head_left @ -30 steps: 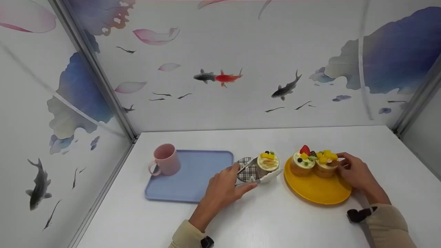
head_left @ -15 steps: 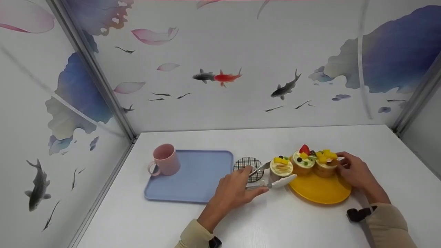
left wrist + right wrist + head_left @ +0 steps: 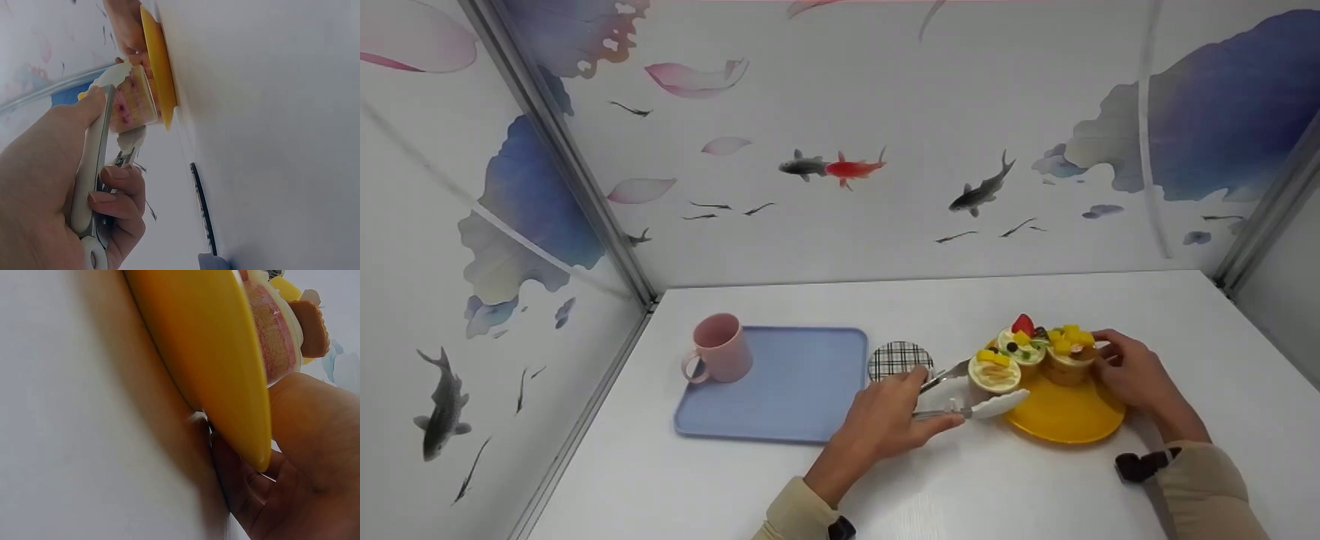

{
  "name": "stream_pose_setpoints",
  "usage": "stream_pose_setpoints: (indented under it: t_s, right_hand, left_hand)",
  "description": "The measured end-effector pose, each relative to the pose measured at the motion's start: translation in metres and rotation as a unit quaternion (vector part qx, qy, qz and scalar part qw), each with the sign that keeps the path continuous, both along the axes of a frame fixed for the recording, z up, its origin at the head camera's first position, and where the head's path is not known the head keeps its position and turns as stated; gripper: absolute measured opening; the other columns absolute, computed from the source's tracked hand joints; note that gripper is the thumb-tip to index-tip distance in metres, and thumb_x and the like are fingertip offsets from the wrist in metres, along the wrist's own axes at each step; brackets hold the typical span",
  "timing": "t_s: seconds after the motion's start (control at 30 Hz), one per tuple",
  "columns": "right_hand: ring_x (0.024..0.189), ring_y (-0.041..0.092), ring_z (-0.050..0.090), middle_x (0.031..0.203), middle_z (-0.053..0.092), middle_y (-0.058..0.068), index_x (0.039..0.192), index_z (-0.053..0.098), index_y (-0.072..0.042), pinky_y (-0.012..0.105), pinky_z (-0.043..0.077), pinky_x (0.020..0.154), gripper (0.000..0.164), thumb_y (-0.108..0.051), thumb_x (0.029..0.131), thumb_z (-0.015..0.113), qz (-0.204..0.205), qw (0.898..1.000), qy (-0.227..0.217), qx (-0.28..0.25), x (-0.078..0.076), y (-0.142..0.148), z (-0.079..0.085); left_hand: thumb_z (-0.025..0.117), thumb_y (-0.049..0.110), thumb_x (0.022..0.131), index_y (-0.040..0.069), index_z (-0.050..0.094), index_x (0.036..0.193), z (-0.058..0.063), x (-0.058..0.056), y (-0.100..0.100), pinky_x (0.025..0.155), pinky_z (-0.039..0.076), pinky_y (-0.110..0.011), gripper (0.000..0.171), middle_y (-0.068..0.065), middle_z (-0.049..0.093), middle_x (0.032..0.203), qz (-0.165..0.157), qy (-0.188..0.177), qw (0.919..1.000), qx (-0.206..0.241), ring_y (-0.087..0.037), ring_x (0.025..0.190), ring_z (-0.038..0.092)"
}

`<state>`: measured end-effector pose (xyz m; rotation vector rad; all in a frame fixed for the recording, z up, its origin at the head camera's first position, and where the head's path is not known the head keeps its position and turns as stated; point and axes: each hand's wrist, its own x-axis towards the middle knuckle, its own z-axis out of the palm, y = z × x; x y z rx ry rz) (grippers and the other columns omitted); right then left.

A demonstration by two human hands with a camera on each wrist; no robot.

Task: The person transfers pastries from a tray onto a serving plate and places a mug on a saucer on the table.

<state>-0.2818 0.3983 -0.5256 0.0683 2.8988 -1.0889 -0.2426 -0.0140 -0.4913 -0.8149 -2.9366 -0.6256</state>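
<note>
To set the fruit-topped dessert cup (image 3: pixel 994 377) down cleanly, a light, even squeeze on the tongs (image 3: pixel 999 404) should serve best, its base level over the rim and clear of the 2 other dessert cups (image 3: pixel 1068 369) on the yellow plate (image 3: pixel 1065 415). That cup sits roughly upright at the plate's left edge, pinched between the tongs' white tips; whether its base touches, I cannot tell. The left hand's (image 3: pixel 887 418) grip is clamped on the tongs, thumb against 1 arm, fingers curled round the other; the right hand's (image 3: pixel 1136 380) grip pinches the plate's right rim.
</note>
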Motion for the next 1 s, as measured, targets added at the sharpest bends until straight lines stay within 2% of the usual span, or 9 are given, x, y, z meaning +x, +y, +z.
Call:
stream_pose_setpoints:
  t_s: [0.23,0.5,0.77,1.0]
  right_hand:
    - [0.119,0.050,0.056,0.136,0.056,0.038,0.156,0.041,0.006,0.070,0.049,0.109,0.054,-0.004,0.105,0.053,0.000,1.000,0.000,-0.003,-0.001,0.002,0.000]
    - [0.120,0.049,0.057,0.138,0.056,0.037,0.157,0.042,0.005,0.068,0.050,0.109,0.052,-0.007,0.107,0.053,-0.001,1.000,-0.005,-0.005,-0.001,0.001,0.000]
    - [0.119,0.049,0.057,0.138,0.056,0.037,0.157,0.042,0.004,0.068,0.051,0.108,0.052,-0.009,0.108,0.052,0.000,1.000,-0.007,-0.003,-0.001,0.002,0.001]
    - [0.119,0.049,0.057,0.138,0.055,0.037,0.158,0.040,0.005,0.068,0.050,0.109,0.054,-0.006,0.106,0.052,0.000,1.000,-0.012,-0.008,0.000,0.002,0.002]
  left_hand:
    - [0.060,0.085,0.092,0.023,0.060,0.125,0.000,0.000,0.006,0.062,0.042,-0.027,0.071,0.008,0.060,0.091,-0.010,-0.014,0.9998,0.007,-0.010,0.079,0.055]
    - [0.059,0.086,0.091,0.024,0.060,0.128,0.004,0.002,0.006,0.060,0.040,-0.026,0.072,0.007,0.057,0.090,-0.009,-0.032,0.9994,-0.008,-0.011,0.078,0.055]
    - [0.059,0.086,0.091,0.022,0.062,0.125,0.004,0.005,0.011,0.059,0.040,-0.027,0.073,0.008,0.058,0.087,-0.019,-0.025,0.9994,-0.015,-0.010,0.075,0.055]
    - [0.060,0.085,0.092,0.022,0.063,0.122,0.005,0.009,0.020,0.057,0.037,-0.026,0.070,0.010,0.053,0.081,-0.034,-0.015,0.9991,-0.019,-0.008,0.072,0.052]
